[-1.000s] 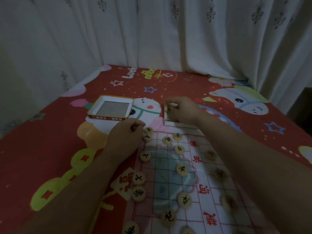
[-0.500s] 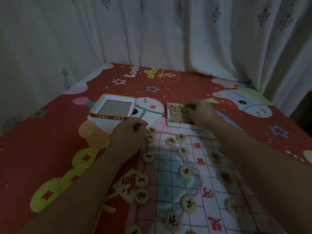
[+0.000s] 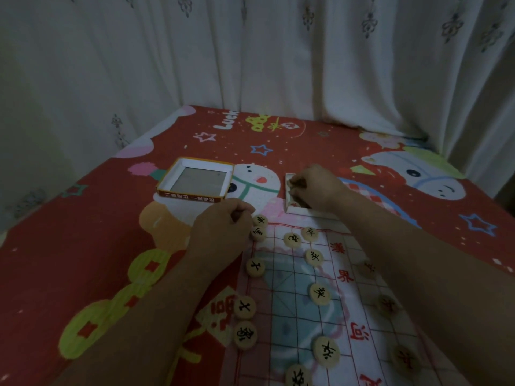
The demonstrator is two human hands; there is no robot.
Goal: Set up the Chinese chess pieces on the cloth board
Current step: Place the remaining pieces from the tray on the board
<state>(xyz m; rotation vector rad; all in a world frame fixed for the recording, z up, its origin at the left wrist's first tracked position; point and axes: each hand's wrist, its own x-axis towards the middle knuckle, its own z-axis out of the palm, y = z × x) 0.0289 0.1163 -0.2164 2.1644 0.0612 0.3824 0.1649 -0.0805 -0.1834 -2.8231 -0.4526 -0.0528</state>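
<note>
The cloth board (image 3: 288, 296) with its red grid lies at the lower middle. Several round wooden pieces with black characters (image 3: 320, 293) stand on its left half. A few pieces with red characters (image 3: 405, 358) sit on the right, partly under my right forearm. My left hand (image 3: 223, 229) rests in a curled fist at the board's far left corner, touching the two corner pieces (image 3: 259, 233). What it holds, if anything, is hidden. My right hand (image 3: 315, 188) reaches into the small white box (image 3: 289, 208) beyond the board, its fingertips pinching a piece at the box's left side.
An upturned box lid (image 3: 195, 182) with an orange rim lies left of the white box. Everything sits on a red cartoon-print cover (image 3: 83, 246). White curtains (image 3: 250, 51) close off the far side and the left.
My right hand has shifted left inside the white box and now covers most of it. My left hand has stayed at the board's corner. The camera has tilted slightly.
</note>
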